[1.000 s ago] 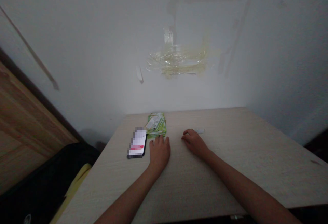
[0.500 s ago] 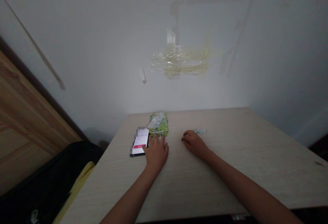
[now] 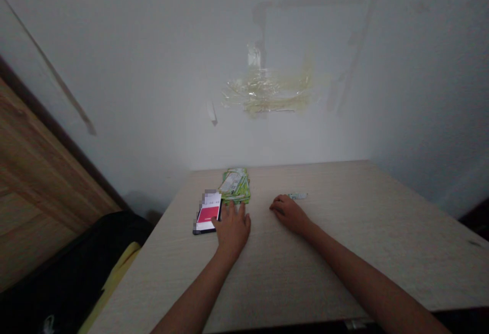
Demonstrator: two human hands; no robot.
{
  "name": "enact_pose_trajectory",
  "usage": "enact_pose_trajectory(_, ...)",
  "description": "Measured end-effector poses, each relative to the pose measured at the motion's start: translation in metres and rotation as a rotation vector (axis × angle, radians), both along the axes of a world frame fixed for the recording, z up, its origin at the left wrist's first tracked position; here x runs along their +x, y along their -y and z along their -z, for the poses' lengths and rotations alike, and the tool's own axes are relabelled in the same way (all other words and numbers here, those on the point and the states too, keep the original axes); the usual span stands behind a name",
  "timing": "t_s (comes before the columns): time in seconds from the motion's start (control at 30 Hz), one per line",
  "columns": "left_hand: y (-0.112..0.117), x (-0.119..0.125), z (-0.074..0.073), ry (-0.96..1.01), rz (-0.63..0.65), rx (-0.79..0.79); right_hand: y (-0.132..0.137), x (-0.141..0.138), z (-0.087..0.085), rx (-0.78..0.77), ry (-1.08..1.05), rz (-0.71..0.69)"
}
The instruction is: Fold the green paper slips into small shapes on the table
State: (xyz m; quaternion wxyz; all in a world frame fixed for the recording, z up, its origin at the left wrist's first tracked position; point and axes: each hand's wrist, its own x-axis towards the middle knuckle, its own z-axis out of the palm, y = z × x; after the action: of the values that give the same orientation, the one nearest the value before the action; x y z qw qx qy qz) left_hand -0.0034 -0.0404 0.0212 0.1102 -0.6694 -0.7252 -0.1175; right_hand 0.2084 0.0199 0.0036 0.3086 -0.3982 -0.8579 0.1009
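Observation:
My left hand [image 3: 233,227] lies palm down on the table with fingers spread. Its thumb reaches over the lower edge of a phone [image 3: 208,215], whose lit screen shows a large pink block. Just beyond the fingertips is a messy stack of green and white packets [image 3: 235,184]. My right hand [image 3: 289,213] rests on the table with its fingers curled in, and no object shows in them. Behind its knuckles lies a small white and green packet or strip [image 3: 298,196], partly hidden by the hand.
The pale wooden table [image 3: 336,181] meets a grey wall [image 3: 153,69] bearing peeling clear tape [image 3: 267,89]. To the left are a wooden panel [image 3: 42,166], a black bag [image 3: 80,268] and a yellow cloth [image 3: 110,288].
On the phone screen the narrow pink bar has grown into a larger pink block. Both hands stay in place; the view shifts very slightly.

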Motion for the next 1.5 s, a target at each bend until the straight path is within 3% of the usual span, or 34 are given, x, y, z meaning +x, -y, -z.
enact_pose_trajectory(1.5, -0.0001, -0.0012, 0.0023, -0.01, 0.001, 0.01, -0.0011, 0.0007, -0.0027, -0.047, -0.056, 0.008)
